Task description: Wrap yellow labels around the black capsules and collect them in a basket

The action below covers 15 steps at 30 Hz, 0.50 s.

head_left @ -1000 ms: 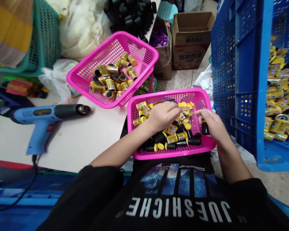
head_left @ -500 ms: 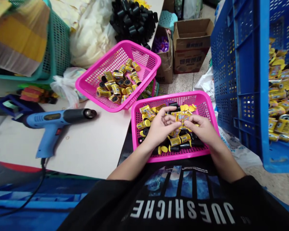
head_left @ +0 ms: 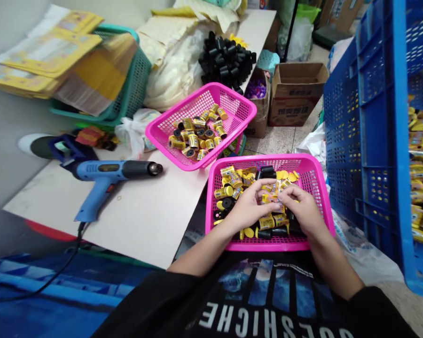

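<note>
Over the near pink basket (head_left: 210,211), my left hand (head_left: 252,205) has its thumb and fingers closed around the left side of a small yellow printed sleeve (head_left: 270,199). My right hand (head_left: 302,205) pinches the same sleeve at its right edge between thumb and forefinger. Below and around the hands lie yellow-wrapped small cylinders (head_left: 235,180), black cylinders (head_left: 279,231) and round yellow caps (head_left: 248,233). My fingers cover part of the sleeve and some of the basket's contents.
A second pink basket (head_left: 155,133) with wrapped cylinders stands on the table (head_left: 141,216). A blue heat gun (head_left: 102,180) lies to the left. Black parts (head_left: 225,58) are heaped behind. At right stands a tall blue crate (head_left: 384,141); cardboard boxes (head_left: 296,110) are on the floor.
The camera view has shifted, so the surroundings appear lower and further right. Both hands stay over the near basket with the sleeve between them, and the fingers have moved slightly on it.
</note>
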### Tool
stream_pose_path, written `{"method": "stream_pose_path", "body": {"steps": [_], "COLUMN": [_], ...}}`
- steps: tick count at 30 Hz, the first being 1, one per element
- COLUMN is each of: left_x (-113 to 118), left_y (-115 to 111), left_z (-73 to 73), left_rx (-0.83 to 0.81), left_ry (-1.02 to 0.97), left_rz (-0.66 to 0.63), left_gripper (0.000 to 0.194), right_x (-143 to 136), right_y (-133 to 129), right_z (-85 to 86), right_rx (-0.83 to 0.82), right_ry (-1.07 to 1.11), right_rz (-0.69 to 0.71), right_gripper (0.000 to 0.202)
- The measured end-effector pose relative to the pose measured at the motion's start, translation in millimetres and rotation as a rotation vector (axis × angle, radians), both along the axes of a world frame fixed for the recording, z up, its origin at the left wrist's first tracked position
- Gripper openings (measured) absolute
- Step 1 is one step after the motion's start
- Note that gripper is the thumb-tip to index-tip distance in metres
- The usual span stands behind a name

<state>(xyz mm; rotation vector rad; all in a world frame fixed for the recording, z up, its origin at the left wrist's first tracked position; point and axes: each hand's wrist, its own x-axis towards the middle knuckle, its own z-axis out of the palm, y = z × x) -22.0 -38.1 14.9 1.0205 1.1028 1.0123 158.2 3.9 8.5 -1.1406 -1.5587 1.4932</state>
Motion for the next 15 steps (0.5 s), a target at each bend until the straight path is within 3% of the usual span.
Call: {"method": "stream_pose_path", "body": {"steps": [5, 8, 12, 15], "left_x": [-3.8, -4.4, -5.5, -10.6], "left_y": [-5.8, -7.6, -7.9, -7.3], "left_z": [-1.8, -2.6, -3.4, -3.8], "left_rx": [0.009, -0.041, -0.054, -0.043], "left_ry": [0.055, -0.040, -0.096, -0.052], "left_rz": [-0.061, -0.022, 0.136, 0.221], "left_gripper": [0.076, 0.066, 0.034, 0.032], "right_x": [-2.6, -6.4, -6.2, 3.1], "right_y": [-2.0, -1.8, -1.3, 2.7], "right_z": [5.4, 7.1, 6.0, 10.8], "right_rx": [0.105, 0.129, -0.121, -0.318], "right_ry": [-0.114, -0.121, 0.123, 0.364], "right_rz": [0.121, 0.036, -0.076, -0.106], "right_gripper": [0.015, 0.023, 0.024, 0.017]}}
